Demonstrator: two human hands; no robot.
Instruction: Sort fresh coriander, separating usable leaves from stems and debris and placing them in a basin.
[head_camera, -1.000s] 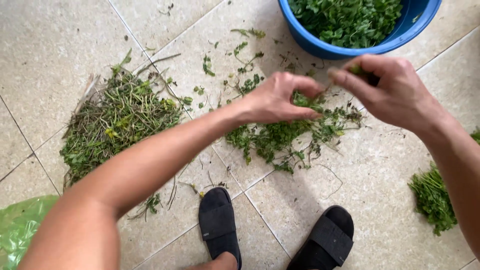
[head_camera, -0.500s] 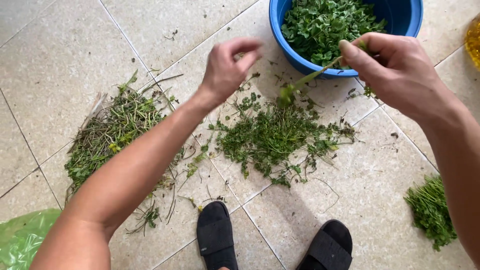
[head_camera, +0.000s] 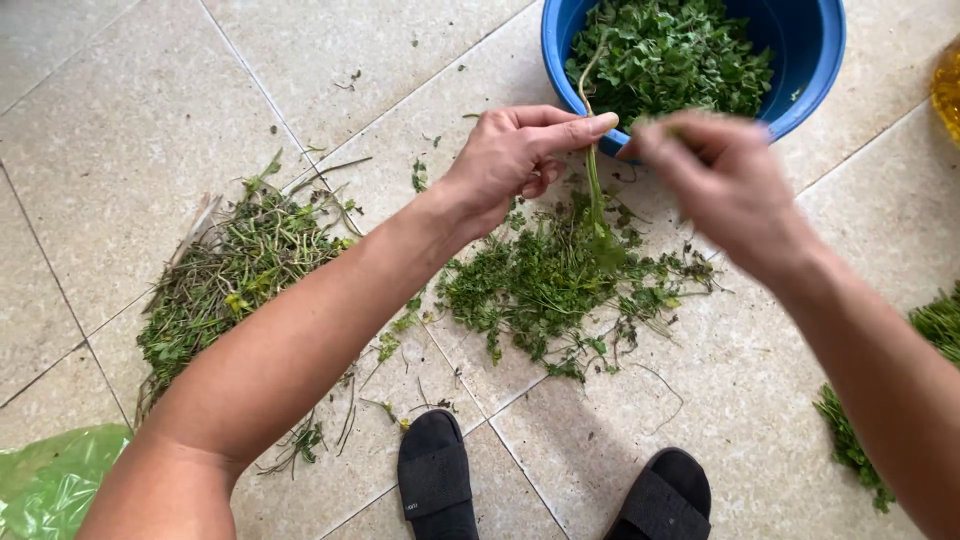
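Head view, looking down at a tiled floor (head_camera: 150, 110). Compared with half a second earlier, both hands have drawn closer together just in front of the blue basin (head_camera: 815, 75), and the single herb stem (head_camera: 594, 180), which then lay slanted between them, now hangs nearly upright. A second earlier both hands were low over the central pile of sprigs (head_camera: 560, 285); judged from this, one stem has been lifted out of that pile and brought up for stripping, with the plucked leaves (head_camera: 680, 50) lying in the basin.

The left hand (head_camera: 510, 160) is mostly closed: thumb and forefinger are pinched on the upper part of the stem, the forefinger stretched out straight towards the other hand, the remaining fingers curled under. The stem runs from above this grip, where its thin top curves up in front of the basin rim, down to a leafy tip that dangles over the central pile.

The right hand (head_camera: 725, 185) is blurred by motion. Its fingertips are bunched together just beside the left forefinger, close to the stem's top; whether they hold the stem or a pinch of leaves cannot be told.

To the left lies a separate heap of stalks (head_camera: 235, 275), coarser and more yellowed. A further green bunch (head_camera: 900, 400) lies at the right edge, partly hidden behind the right forearm. Also visible: two black sandals (head_camera: 435, 480) at the lower edge, a green plastic bag (head_camera: 50, 485) at the lower left, and a yellow object (head_camera: 947, 85) at the upper right, too cropped to identify.
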